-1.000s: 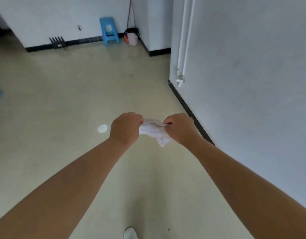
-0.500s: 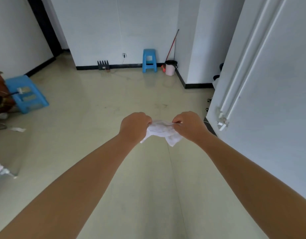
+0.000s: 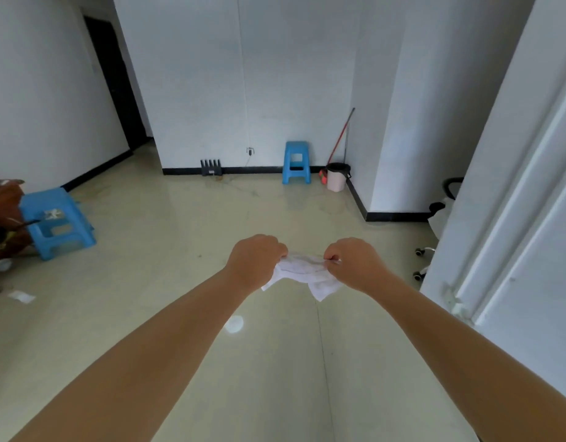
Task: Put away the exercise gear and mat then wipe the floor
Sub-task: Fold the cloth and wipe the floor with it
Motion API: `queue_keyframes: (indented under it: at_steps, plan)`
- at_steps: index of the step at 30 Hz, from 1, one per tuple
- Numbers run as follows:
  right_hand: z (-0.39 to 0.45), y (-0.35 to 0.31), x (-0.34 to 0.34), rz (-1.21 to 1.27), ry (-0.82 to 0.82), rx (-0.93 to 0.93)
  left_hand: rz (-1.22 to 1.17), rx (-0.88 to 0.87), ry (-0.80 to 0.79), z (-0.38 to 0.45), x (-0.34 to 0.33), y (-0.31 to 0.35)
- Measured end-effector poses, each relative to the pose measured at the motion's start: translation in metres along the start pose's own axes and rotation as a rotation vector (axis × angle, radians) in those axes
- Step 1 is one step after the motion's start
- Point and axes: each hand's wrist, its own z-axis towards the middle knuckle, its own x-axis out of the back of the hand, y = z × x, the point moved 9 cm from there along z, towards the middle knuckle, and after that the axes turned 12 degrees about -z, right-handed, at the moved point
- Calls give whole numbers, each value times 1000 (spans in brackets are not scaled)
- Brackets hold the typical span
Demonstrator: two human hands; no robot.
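Lighting: soft, even, dim daylight; source not visible. Glare: one round bright spot on the glossy floor (image 3: 179, 282), below the left hand (image 3: 256, 260). Distortion: wide-angle bending of the white wall (image 3: 530, 218) right of the right hand (image 3: 355, 263). Focus: slightly soft throughout.

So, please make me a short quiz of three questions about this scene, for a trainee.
1. True or false: both hands grip the crumpled white cloth.
2. What stands right of the far blue plastic stool: A) pink bucket B) green box?
3. Fill in: the cloth is held ____ the glossy beige floor.

Key: 1. True: left hand, right hand. 2. A, the pink bucket. 3. above.
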Motion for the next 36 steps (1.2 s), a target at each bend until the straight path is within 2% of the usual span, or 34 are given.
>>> queue_keyframes:
  at_steps: [5, 10, 20, 27, 36]
  plan:
    - [130, 34, 18, 5, 58, 48, 32, 47, -8, 120, 10, -40]
    - [264, 53, 15, 18, 49, 87, 39, 96, 13, 234, 10, -103]
    - [548, 107, 8, 103, 85, 59, 15, 31, 40, 499, 4, -230]
    - [723, 178, -9, 186, 77, 6, 78, -47, 5, 690, -32, -282]
    - [983, 286, -30, 129, 107, 75, 77, -67, 31, 956, -69, -347]
